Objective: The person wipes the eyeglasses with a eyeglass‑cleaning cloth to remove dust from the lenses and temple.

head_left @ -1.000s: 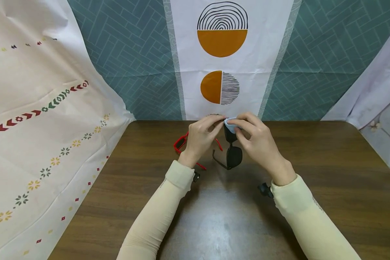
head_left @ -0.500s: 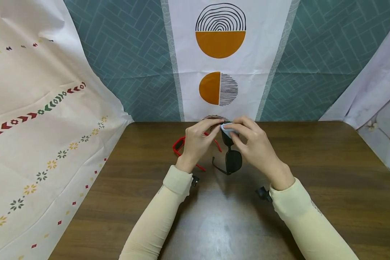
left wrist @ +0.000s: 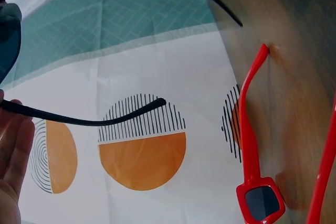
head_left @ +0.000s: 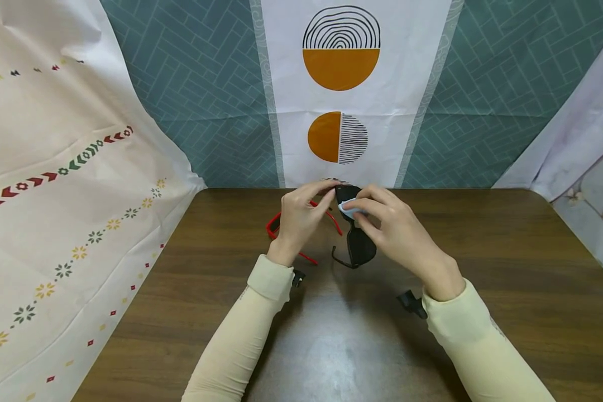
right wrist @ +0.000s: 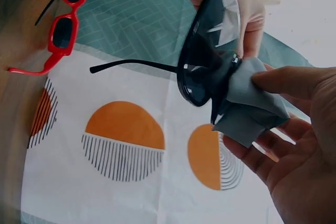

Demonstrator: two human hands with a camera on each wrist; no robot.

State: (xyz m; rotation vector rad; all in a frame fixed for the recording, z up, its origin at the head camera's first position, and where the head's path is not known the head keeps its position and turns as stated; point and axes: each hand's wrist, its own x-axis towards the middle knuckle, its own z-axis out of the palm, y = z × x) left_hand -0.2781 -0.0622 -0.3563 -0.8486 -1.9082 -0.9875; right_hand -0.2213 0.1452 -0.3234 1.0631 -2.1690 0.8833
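Note:
Black sunglasses (head_left: 362,247) hang in the air, lenses one above the other and temples spread. My left hand (head_left: 297,223) pinches the frame at its upper end; in the left wrist view its fingers (left wrist: 14,145) lie by a black temple (left wrist: 79,122). A folded light-blue cloth (head_left: 350,209) is pinched between the thumb and fingers of my right hand (head_left: 397,226). The cloth lies against the upper lens. In the right wrist view the cloth (right wrist: 252,98) wraps over the lens edge, hiding part of that lens.
Red-framed sunglasses (head_left: 272,228) lie with temples spread on the brown wooden table (head_left: 201,279), partly behind my left hand. A patterned cloth backdrop (head_left: 221,111) hangs at the table's far edge, and a cream printed cloth (head_left: 105,184) drapes along the left side.
My right hand has moved the cloth from the top of the upper lens down toward the bridge. The black sunglasses have tilted slightly, and my left hand has shifted a little to the left.

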